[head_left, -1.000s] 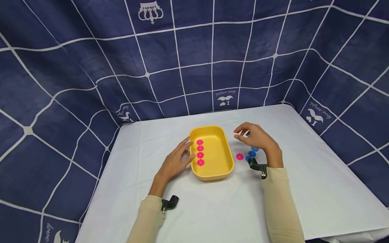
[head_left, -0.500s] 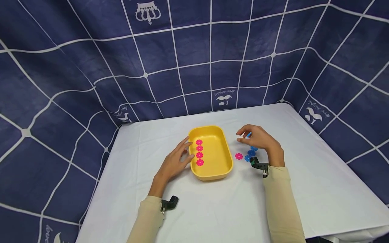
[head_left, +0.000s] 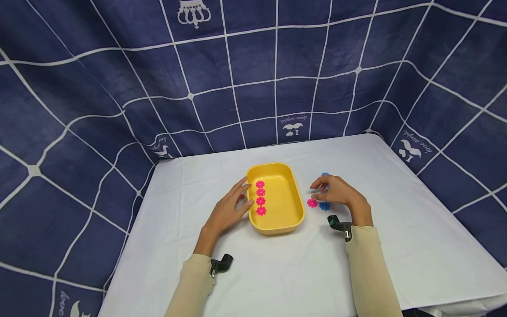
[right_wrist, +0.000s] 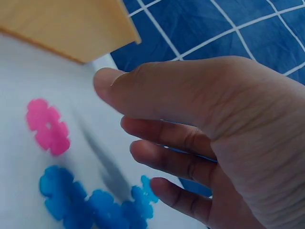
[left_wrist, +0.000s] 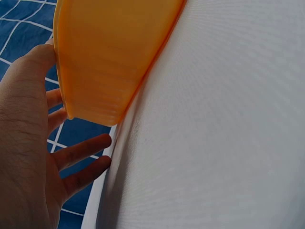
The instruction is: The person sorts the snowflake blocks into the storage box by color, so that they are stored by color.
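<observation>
Here sits the yellow tray (head_left: 282, 207), a rounded rectangle flat on the desk (head_left: 273, 273), the left hand (head_left: 227, 211) at its left rim; inside, four pink flower discs (head_left: 262, 193) run in a neat column along that side. Outside, to the right, one lone pink flower (head_left: 314, 204) lies flat, and beside it blue flowers (head_left: 326, 207) bunch up, partly hidden beneath the right hand (head_left: 336, 191)!

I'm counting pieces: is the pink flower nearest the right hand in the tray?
Out: that pink flower lies on the cloth, beside the yellow tray.
</observation>
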A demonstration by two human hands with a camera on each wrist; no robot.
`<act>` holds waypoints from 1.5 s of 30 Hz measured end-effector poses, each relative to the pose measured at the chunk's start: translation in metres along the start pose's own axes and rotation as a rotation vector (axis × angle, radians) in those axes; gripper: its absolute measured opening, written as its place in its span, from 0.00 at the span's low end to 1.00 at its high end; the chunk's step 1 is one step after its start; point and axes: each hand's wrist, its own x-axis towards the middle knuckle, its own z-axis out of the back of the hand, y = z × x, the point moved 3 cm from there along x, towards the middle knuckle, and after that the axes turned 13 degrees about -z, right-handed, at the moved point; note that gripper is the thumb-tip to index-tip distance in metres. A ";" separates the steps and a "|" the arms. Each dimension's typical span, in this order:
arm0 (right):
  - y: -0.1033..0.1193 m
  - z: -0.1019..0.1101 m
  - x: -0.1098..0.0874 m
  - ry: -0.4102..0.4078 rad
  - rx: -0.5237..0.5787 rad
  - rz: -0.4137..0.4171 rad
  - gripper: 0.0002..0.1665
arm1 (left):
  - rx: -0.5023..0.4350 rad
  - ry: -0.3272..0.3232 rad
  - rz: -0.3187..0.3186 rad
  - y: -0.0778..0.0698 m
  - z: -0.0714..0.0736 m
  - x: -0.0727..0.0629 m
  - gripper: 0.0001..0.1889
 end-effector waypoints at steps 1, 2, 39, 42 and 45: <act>-0.001 -0.002 0.000 0.008 -0.001 -0.006 0.20 | -0.002 -0.002 0.000 0.000 0.000 0.000 0.35; -0.002 -0.003 0.000 0.016 -0.003 -0.014 0.20 | -0.001 -0.003 0.001 0.000 0.000 0.000 0.35; 0.002 -0.009 0.000 -0.077 -0.016 0.050 0.16 | -0.010 -0.010 -0.005 0.000 0.000 -0.002 0.33; 0.009 -0.004 -0.001 -0.096 -0.015 0.059 0.17 | -0.010 -0.009 0.001 0.001 -0.001 -0.002 0.33; 0.015 0.000 -0.002 -0.107 -0.012 0.072 0.16 | -0.014 -0.007 0.003 0.002 -0.001 -0.002 0.34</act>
